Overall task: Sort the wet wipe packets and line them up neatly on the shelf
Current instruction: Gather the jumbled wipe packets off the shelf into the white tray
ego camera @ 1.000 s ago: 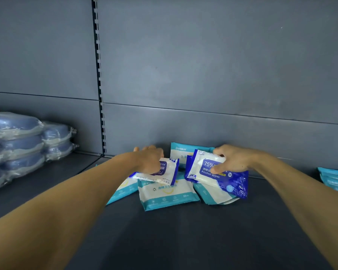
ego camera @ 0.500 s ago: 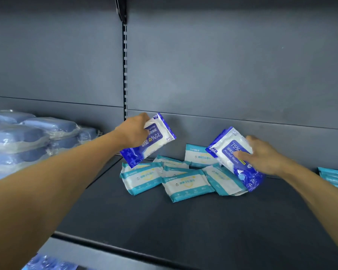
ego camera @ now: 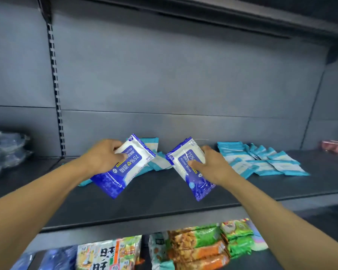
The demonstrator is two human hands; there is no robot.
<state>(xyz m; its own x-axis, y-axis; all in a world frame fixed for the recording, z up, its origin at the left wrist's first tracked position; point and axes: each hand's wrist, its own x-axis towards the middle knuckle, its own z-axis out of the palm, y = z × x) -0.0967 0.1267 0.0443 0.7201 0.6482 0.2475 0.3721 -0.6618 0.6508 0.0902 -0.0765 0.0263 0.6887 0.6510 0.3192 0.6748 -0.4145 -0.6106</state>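
Left hand (ego camera: 103,155) & right hand (ego camera: 211,164) each pinch a blue-white "75%" alcohol wipe pkt (ego camera: 125,166), tilted above shelf (ego camera: 164,193).

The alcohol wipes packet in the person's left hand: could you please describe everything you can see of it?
The alcohol wipes packet is a soft, glossy plastic pouch, white at one end and blue at the other, with a blue label panel reading "75%" upside down. The left hand grips its white upper end, thumb across the front. It hangs tilted in the air, blue end lowest, above the shelf and in front of the teal packets.
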